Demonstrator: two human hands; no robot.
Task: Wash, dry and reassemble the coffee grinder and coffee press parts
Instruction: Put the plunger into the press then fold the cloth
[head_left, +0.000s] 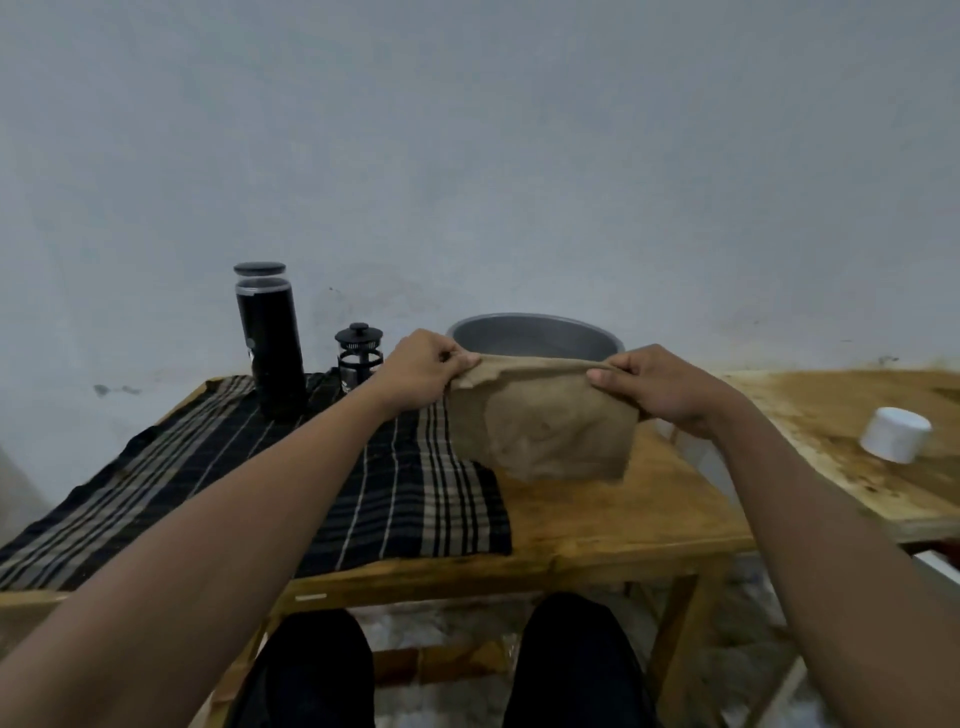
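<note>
The brown cloth (540, 426) hangs mid-frame, its top corners pinched by the left hand (421, 371) and right hand (660, 387) — probably best kept taut and level for spreading; coffee grinder (270, 343) and coffee press (358, 358) stand left of centre on the striped cloth (260, 493).

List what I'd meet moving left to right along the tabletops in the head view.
tall black coffee grinder → small coffee press → left hand → brown cloth, pinched at its top edge by both hands → right hand → white round container on the right-hand table.
</note>
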